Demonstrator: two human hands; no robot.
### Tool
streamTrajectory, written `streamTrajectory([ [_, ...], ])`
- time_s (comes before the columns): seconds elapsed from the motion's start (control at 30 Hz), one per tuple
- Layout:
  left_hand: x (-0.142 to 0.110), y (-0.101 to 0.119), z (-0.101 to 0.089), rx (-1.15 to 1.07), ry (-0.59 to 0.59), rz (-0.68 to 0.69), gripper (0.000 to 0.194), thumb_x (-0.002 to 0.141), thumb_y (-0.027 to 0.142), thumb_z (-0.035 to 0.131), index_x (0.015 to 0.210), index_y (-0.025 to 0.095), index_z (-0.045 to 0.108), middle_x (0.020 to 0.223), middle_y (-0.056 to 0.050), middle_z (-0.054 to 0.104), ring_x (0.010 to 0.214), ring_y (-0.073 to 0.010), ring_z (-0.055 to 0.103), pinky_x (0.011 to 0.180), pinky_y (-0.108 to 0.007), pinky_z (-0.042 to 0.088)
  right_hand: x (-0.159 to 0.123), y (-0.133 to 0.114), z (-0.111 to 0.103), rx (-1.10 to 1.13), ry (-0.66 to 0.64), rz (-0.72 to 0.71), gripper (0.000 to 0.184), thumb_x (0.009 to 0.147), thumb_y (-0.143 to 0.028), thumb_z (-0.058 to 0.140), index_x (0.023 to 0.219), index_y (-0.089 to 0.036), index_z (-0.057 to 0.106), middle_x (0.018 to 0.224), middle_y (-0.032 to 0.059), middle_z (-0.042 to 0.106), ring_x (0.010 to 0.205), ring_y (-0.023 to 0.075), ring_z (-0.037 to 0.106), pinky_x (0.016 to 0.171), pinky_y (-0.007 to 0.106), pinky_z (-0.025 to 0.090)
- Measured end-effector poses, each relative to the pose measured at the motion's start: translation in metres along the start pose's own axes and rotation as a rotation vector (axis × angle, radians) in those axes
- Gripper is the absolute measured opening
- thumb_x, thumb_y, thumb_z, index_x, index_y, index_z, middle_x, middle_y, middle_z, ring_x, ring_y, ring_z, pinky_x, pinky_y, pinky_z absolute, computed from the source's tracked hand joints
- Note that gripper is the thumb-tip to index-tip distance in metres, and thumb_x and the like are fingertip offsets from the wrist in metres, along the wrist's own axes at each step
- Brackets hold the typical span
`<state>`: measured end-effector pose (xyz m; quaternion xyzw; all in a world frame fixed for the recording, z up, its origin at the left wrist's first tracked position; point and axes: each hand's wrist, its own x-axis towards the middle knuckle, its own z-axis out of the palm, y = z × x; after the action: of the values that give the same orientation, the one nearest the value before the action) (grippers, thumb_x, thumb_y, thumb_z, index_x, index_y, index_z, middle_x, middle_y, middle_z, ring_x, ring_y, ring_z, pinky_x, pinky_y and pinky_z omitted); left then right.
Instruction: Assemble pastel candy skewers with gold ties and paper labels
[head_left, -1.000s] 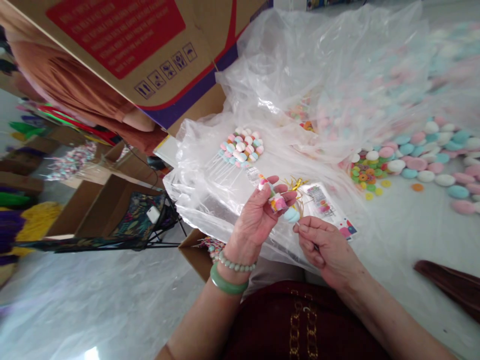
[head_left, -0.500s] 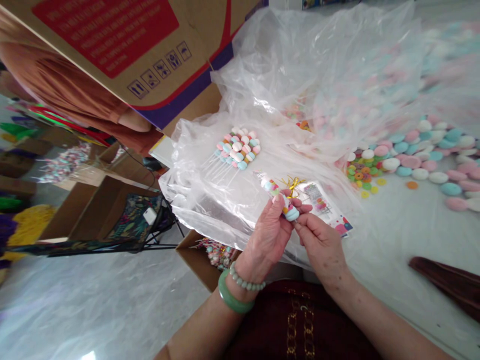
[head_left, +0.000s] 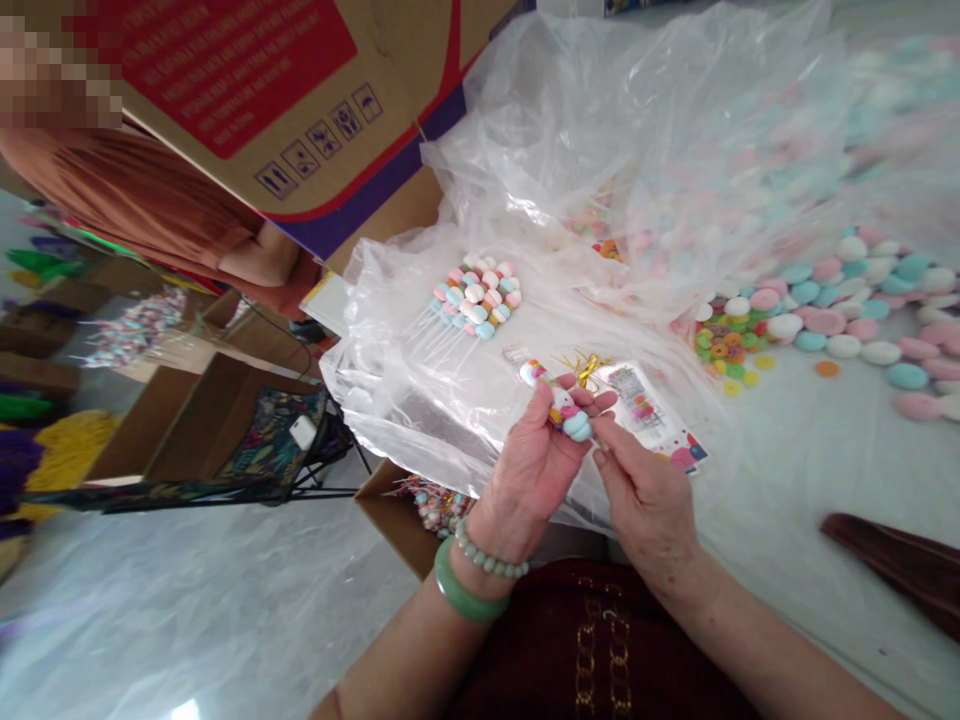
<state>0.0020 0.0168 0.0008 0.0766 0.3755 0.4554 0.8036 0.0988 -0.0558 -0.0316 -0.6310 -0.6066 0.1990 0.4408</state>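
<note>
Between my hands is a candy skewer (head_left: 576, 424) with pale blue, white, pink and yellow pieces, its near end blue. My left hand (head_left: 534, 462) cradles it from the left, thumb on top and fingertips curled behind. At its lower end, the thumb and index finger of my right hand (head_left: 651, 492) pinch what looks like the thin stick. Just behind the fingers are gold twist ties (head_left: 589, 368) and a printed card (head_left: 645, 405) with coloured dots. Farther back, a bunch of similar skewers (head_left: 480, 297) rests on clear plastic, sticks pointing toward the lower left.
Loose pink, white and blue candy pieces (head_left: 825, 320) spread across the right, beside small green and orange rings (head_left: 727, 345). A large carton (head_left: 360, 150) stands at the back left, near a person in a brown top (head_left: 157, 190). Below the table edge, a box (head_left: 397, 520) holds skewers.
My left hand's grip has loosened a little and its fingers have opened out around the skewer. The skewer has tilted slightly to the left. The other person's arm has shifted.
</note>
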Motion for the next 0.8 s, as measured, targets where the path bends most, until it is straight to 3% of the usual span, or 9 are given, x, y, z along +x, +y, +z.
streamTrajectory([
  [0.13,0.0,0.001,0.0,0.018,0.03,-0.038,0.025,0.089,0.038,0.048,0.095,0.016,0.059,0.079,-0.004,0.064,0.094,-0.0225,0.064,0.092,-0.044,0.046,-0.004,0.002,0.0,-0.233,-0.068,-0.227,0.037,0.089,-0.012,0.042,0.12,-0.019,0.061,0.084,0.007,0.072,0.073,0.0182,0.066,0.066,0.028,0.049],
  [0.27,0.001,0.005,-0.003,0.101,0.024,-0.066,0.034,0.089,0.043,0.045,0.096,0.013,0.06,0.079,-0.006,0.065,0.093,-0.0252,0.065,0.09,-0.045,0.046,-0.005,0.002,-0.001,-0.344,-0.068,-0.29,0.038,0.087,-0.011,0.042,0.12,-0.016,0.062,0.077,0.0066,0.072,0.064,0.0174,0.065,0.061,0.028,0.048],
  [0.43,0.004,0.02,-0.011,0.185,-0.051,-0.148,0.045,0.091,0.045,0.04,0.096,0.007,0.063,0.081,-0.012,0.068,0.087,-0.0251,0.066,0.09,-0.042,0.047,0.001,0.009,-0.002,-0.059,-0.067,-0.148,0.034,0.088,-0.015,0.043,0.115,-0.021,0.064,0.098,0.0061,0.073,0.085,0.0185,0.068,0.075,0.028,0.053],
  [0.53,0.005,0.027,-0.015,0.204,-0.03,-0.178,0.043,0.092,0.042,0.04,0.096,0.006,0.063,0.085,-0.014,0.069,0.084,-0.0223,0.066,0.088,-0.039,0.048,0.004,0.013,-0.004,0.123,-0.073,-0.023,0.033,0.087,-0.019,0.047,0.115,-0.024,0.063,0.11,0.0044,0.07,0.096,0.0196,0.067,0.083,0.031,0.053],
  [0.67,0.003,0.027,-0.015,0.229,0.019,-0.122,0.03,0.09,0.035,0.048,0.1,0.01,0.061,0.089,-0.011,0.069,0.082,-0.0206,0.067,0.082,-0.037,0.051,0.007,0.011,-0.007,0.225,-0.122,0.115,0.035,0.084,-0.019,0.049,0.115,-0.027,0.063,0.108,0.0016,0.07,0.091,0.02,0.068,0.083,0.035,0.054],
  [0.8,0.003,0.025,-0.016,0.237,0.048,-0.071,0.022,0.087,0.025,0.053,0.103,0.01,0.058,0.091,-0.012,0.068,0.084,-0.0217,0.068,0.083,-0.037,0.051,0.009,0.009,-0.008,0.225,-0.113,0.139,0.032,0.083,-0.019,0.051,0.111,-0.027,0.066,0.099,0.0006,0.073,0.084,0.0198,0.069,0.08,0.034,0.054],
])
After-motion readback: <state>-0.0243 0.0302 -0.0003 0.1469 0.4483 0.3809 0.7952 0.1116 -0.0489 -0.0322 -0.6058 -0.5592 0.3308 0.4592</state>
